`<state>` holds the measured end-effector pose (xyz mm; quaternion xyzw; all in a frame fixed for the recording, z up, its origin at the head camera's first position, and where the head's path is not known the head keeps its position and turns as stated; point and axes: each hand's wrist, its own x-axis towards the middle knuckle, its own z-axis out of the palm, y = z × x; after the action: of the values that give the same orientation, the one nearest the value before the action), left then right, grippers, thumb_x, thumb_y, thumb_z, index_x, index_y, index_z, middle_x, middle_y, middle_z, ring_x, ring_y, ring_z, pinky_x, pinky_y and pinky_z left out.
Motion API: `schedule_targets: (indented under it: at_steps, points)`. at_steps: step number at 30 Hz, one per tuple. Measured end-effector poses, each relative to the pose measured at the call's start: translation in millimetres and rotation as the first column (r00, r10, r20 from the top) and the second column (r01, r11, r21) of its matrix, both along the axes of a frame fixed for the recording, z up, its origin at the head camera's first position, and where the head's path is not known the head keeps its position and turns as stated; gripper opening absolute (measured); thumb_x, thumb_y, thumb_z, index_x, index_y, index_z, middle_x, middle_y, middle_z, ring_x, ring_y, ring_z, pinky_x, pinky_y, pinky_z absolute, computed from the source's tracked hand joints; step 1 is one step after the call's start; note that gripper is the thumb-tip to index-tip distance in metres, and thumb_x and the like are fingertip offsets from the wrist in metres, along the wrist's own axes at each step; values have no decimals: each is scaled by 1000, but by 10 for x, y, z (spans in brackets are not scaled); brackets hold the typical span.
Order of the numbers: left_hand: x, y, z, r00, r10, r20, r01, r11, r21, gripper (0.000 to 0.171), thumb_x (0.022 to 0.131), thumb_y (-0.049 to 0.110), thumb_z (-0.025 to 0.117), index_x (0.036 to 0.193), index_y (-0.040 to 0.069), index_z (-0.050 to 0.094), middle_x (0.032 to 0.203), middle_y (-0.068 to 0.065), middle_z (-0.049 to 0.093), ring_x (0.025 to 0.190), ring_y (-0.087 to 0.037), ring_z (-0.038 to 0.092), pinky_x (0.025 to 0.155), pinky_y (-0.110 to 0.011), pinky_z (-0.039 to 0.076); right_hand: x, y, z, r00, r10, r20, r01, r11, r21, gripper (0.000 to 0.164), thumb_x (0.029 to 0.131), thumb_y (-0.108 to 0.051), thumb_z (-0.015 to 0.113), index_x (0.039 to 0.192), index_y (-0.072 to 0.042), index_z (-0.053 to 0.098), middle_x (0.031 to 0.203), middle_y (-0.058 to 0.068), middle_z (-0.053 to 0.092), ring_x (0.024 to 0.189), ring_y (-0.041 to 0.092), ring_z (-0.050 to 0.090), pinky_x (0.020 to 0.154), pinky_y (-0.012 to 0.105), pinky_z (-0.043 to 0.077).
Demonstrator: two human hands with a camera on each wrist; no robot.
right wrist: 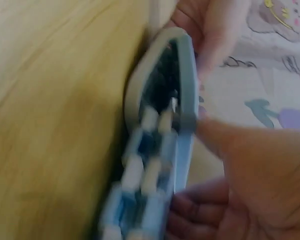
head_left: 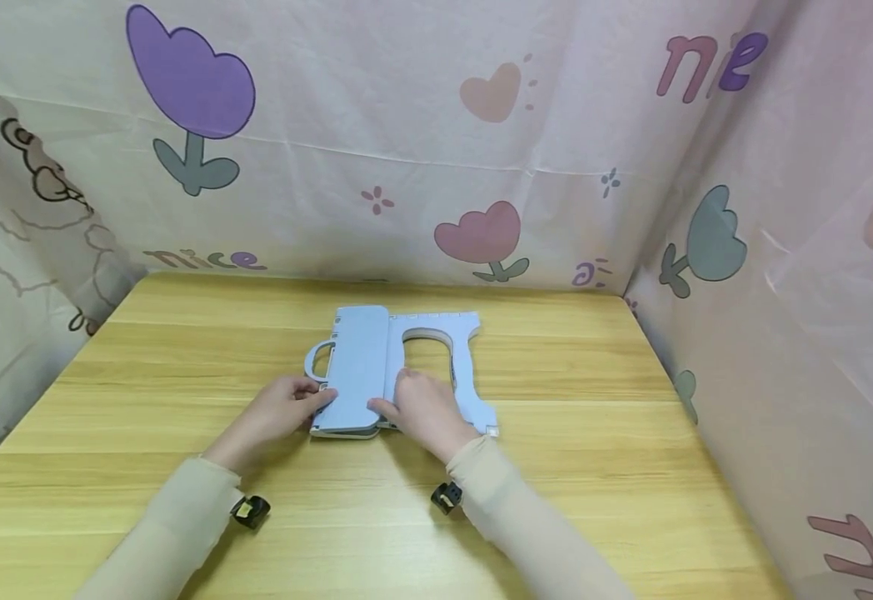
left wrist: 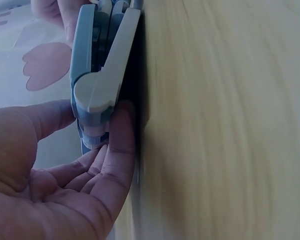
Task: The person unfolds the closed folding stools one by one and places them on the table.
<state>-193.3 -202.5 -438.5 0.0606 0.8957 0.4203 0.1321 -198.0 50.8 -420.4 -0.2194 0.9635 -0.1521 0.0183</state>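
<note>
Holds a light-blue folding stool (head_left: 361,358) flat on the wood-grain tabletop (head_left: 571,417), around the middle. With the left hand (head_left: 281,410), pinches the near part of the left edge, thumb above and fingers beneath. With the right hand (head_left: 429,410), grips near the seam between panel (head_left: 360,329) and arched leg frame (head_left: 463,371), thumb on the panel (other fingers curled, partly hidden). Carries a loop handle (head_left: 309,360) on the left, the leg frame sticking out right. Hangs at the far side: a flower-printed curtain (head_left: 331,117).
</note>
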Motion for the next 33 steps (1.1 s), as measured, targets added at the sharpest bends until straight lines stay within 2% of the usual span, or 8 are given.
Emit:
schedule_targets:
  at_steps: [4, 8, 10, 12, 14, 17, 23, 33]
  points:
    - [4, -61, -26, 999, 16, 34, -17, 999, 38, 40, 109, 38, 63, 113, 0, 71, 81, 0, 66, 76, -17, 56, 67, -29, 46, 7, 159, 46, 981, 125, 150, -104, 985, -138, 47, 101, -49, 74, 95, -4, 62, 77, 1, 46, 68, 12, 43, 60, 25, 37]
    - [3, -85, -37, 997, 33, 76, -41, 995, 95, 37, 109, 36, 64, 112, -1, 69, 78, 2, 64, 75, -16, 56, 66, -28, 47, 72, 319, 88, 970, 158, 184, -133, 981, -139, 51, 93, -43, 84, 120, -2, 72, 96, 2, 67, 84, 13, 57, 72, 26, 48]
    - [13, -93, -33, 996, 33, 78, -41, 993, 108, 38, 110, 36, 63, 112, -2, 68, 78, 2, 64, 75, -15, 56, 65, -28, 47, 111, 363, 93, 975, 153, 163, -139, 986, -98, 58, 90, -40, 88, 134, -6, 72, 109, 4, 74, 90, 16, 63, 77, 28, 54]
    - [23, -94, -26, 996, 42, 85, -51, 992, 116, 38, 110, 36, 64, 113, -2, 68, 79, 1, 66, 76, -15, 57, 66, -27, 48, 141, 383, 80, 981, 151, 124, -144, 987, -67, 64, 88, -36, 90, 142, -8, 70, 110, 4, 75, 88, 15, 64, 75, 28, 56]
    - [34, -93, -14, 995, 42, 91, -53, 992, 118, 39, 109, 37, 64, 114, -2, 68, 81, 1, 66, 77, -15, 57, 66, -28, 48, 151, 387, 53, 984, 156, 88, -150, 987, -63, 59, 86, -33, 91, 137, -8, 73, 93, 0, 68, 76, 12, 56, 65, 25, 49]
    - [52, -104, 19, 993, 51, 107, -63, 992, 112, 41, 109, 40, 64, 114, -1, 67, 82, 1, 64, 78, -16, 57, 67, -29, 48, 154, 376, 12, 987, 156, 40, -153, 985, -75, 51, 86, -31, 91, 130, -9, 77, 86, -2, 63, 71, 8, 49, 59, 22, 43]
    - [75, -165, 111, 996, 58, 66, -63, 996, 69, 45, 108, 49, 63, 110, 3, 66, 82, 0, 59, 76, -17, 54, 66, -31, 47, 156, 346, -10, 987, 162, -6, -162, 982, -94, 52, 91, -28, 88, 137, -9, 73, 104, 4, 77, 79, 9, 60, 71, 25, 54]
    - [70, -206, 257, 999, 54, 6, -54, 997, 62, 41, 109, 43, 64, 110, 3, 66, 75, 3, 58, 74, -18, 57, 68, -30, 47, 171, 324, 16, 985, 171, -25, -173, 978, -118, 49, 94, -29, 85, 136, -6, 73, 120, 7, 79, 95, 14, 71, 84, 29, 61]
